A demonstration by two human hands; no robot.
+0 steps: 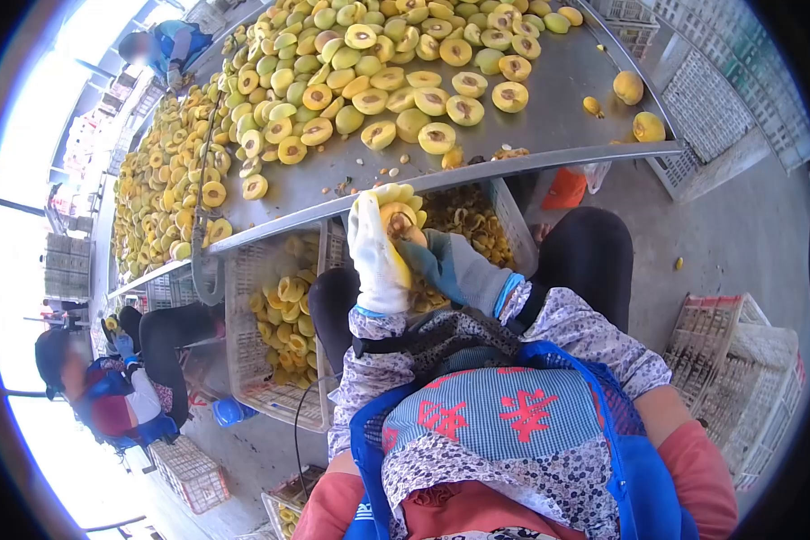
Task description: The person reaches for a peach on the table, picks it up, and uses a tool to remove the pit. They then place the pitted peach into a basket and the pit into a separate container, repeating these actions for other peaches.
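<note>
My left hand (380,256), in a white and yellow glove, is wrapped round a halved yellow fruit (400,220) whose brown hollow faces up. Close against its right side is my right hand (463,268) in a grey-blue glove, fingers bent toward the fruit; whether it grips anything is hidden. Both hands are just below the front edge of the metal table (549,160). Many halved and whole yellow-green fruits (360,67) are piled on the table. Under the hands, a crate (510,220) holds fruit pieces.
Another crate of fruit halves (310,418) stands left of my legs. A seated co-worker (108,387) is at the lower left, and a second person (175,45) is at the table's far left. White crates (738,387) stand at the right. An orange bag (565,187) hangs under the table.
</note>
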